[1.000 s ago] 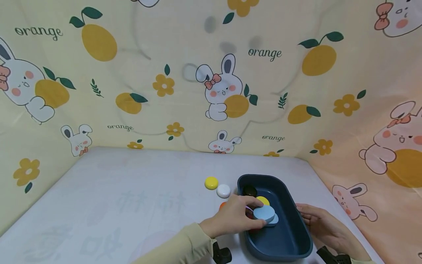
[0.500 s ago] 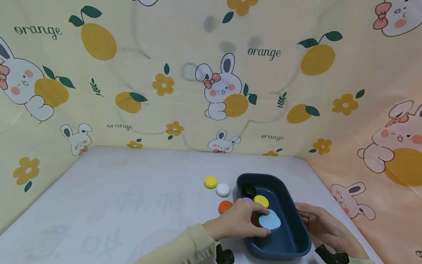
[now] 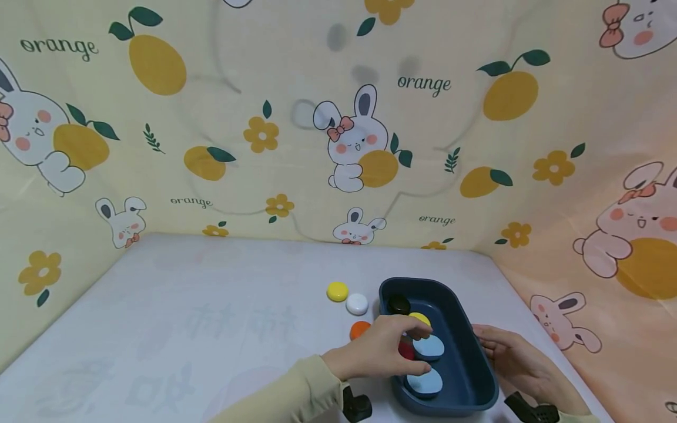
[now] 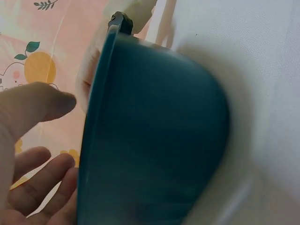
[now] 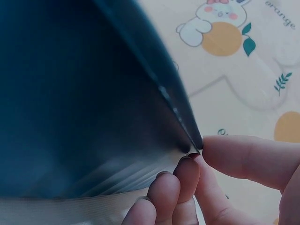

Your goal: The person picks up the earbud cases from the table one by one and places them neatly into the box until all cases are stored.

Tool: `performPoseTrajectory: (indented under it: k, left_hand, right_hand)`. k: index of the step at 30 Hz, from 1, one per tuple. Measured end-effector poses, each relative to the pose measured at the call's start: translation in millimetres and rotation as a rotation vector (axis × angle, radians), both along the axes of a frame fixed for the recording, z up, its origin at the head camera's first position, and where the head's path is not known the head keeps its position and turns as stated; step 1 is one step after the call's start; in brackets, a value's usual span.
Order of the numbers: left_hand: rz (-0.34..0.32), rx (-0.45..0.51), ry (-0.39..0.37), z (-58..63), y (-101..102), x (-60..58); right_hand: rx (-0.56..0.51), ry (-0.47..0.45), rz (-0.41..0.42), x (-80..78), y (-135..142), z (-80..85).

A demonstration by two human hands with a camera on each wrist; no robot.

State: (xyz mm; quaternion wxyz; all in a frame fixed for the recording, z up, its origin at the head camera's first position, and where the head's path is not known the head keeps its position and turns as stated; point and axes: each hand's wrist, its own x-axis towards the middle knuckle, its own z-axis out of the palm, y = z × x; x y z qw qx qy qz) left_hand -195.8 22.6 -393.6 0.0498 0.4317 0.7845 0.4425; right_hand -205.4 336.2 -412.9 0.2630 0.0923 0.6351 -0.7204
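A dark blue tray (image 3: 457,352) with rounded corners holds several smooth, pebble-like pieces. My left hand (image 3: 378,346) reaches over its left wall, thumb and fingers spread apart with nothing between them. Near the fingertips lies a light blue piece (image 3: 429,348); just below the thumb is a second light blue piece (image 3: 425,383). Partly hidden by this hand are a red piece (image 3: 406,348) and a yellow piece (image 3: 421,318). Further back sits a black piece (image 3: 399,304). At the tray's right side, my right hand (image 3: 529,364) pinches the rim between thumb and fingers (image 5: 164,190).
On the white tabletop (image 3: 211,329), left of the tray, lie a yellow disc (image 3: 337,291), a white disc (image 3: 357,304) and an orange disc (image 3: 360,329). A printed cloth (image 3: 296,176) with rabbits and oranges rises behind and at both sides.
My left hand has let go of a light blue piece. Two overlapping light blue pieces now lie apart, one nearer the front of the tray. The right hand stays at the rim.
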Motion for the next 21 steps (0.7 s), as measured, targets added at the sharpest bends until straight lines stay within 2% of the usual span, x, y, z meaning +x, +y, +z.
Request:
performPoseTrajectory:
  k: [5,9,16,18,21]
  left_hand:
    - [0.035,0.090,-0.022,-0.4,-7.4,-1.6]
    - [0.088,0.110,-0.024,-2.2,-16.3,-2.4]
    - [0.196,0.172,0.031,-2.3,-45.9,-6.5]
    - [0.212,0.169,0.022,-3.0,-56.8,-7.7]
    - [0.231,0.111,-0.011,-8.5,-74.4,-9.8]
  right_hand:
    - [0.017,0.006,-0.003,-0.7,0.5,1.1]
    - [0.009,0.006,0.013,-0.4,1.4,-0.8]
    - [-0.019,-0.001,0.034,-2.4,-0.9,-0.6]
    - [-0.022,0.003,0.044,-2.9,-0.3,0.1]
    - [-0.023,0.001,0.053,-1.9,1.5,0.2]
